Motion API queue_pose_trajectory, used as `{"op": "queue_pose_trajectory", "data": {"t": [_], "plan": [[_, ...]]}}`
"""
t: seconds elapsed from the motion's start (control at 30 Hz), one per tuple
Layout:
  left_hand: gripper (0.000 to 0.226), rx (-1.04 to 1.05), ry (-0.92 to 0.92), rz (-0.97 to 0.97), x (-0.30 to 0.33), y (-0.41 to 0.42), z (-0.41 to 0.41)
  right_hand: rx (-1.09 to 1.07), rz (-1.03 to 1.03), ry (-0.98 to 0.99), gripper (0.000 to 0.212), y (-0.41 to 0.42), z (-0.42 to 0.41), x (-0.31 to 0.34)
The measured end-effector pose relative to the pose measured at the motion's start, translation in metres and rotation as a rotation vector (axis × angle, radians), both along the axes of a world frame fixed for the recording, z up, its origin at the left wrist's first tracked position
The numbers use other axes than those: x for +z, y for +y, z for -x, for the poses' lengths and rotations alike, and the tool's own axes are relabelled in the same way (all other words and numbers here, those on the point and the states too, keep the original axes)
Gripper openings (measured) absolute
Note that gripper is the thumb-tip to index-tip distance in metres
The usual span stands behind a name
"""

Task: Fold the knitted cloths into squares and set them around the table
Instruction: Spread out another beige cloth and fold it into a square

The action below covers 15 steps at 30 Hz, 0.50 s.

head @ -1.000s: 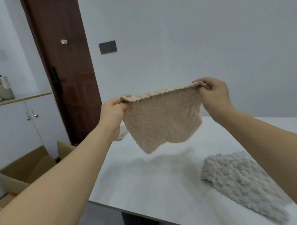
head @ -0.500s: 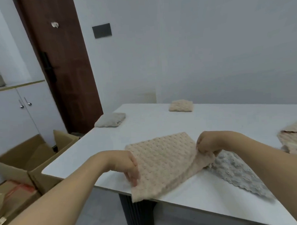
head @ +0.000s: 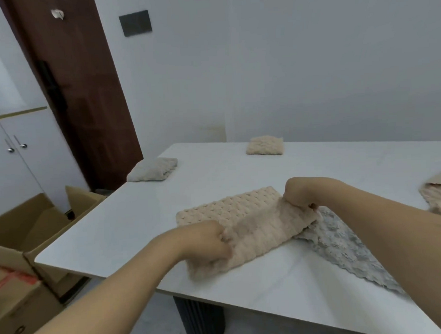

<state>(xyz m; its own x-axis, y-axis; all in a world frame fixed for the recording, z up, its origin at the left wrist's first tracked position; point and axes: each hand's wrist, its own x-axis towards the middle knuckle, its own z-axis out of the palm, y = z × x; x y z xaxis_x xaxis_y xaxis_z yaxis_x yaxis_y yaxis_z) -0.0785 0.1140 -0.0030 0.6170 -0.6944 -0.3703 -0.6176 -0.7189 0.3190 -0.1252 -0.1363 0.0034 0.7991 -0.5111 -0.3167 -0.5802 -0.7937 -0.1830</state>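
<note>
A beige knitted cloth (head: 244, 221) lies on the white table (head: 131, 221), its near half doubled over the far half. My left hand (head: 205, 240) grips the folded edge at its near left end. My right hand (head: 300, 196) grips the same edge at the right end. Under the cloth's right side lies a grey knitted cloth (head: 344, 247), spread flat. Two folded squares sit farther off: a pale grey-beige one (head: 152, 169) at the table's left edge and a beige one (head: 264, 145) near the far edge.
Another beige cloth (head: 440, 195) lies unfolded at the right edge of the view. Open cardboard boxes (head: 27, 233) stand on the floor left of the table. Behind them are a brown door (head: 85, 97) and white cabinets (head: 14, 160).
The beige cloth went from hanging in the air between my hands to lying on the table, and its near edge is now brought forward over the far half.
</note>
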Motion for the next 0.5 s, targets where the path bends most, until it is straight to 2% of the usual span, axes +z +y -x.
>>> {"op": "queue_pose_trajectory", "data": {"t": [0.23, 0.3, 0.4, 0.5], "plan": [[0.018, 0.290, 0.091, 0.411, -0.001, 0.008, -0.065, -0.029, 0.034, -0.212, 0.032, -0.006, -0.039, -0.005], [0.018, 0.318, -0.028, 0.450, -0.019, 0.005, -0.080, -0.053, 0.041, -0.300, 0.027, -0.003, -0.052, -0.010], [0.021, 0.368, -0.332, 0.407, -0.064, 0.002, -0.088, -0.095, 0.048, -0.410, 0.005, 0.005, -0.059, -0.044], [0.022, 0.406, -0.420, 0.472, -0.084, 0.001, -0.092, -0.135, 0.180, -0.607, 0.015, 0.010, -0.053, -0.085]]}}
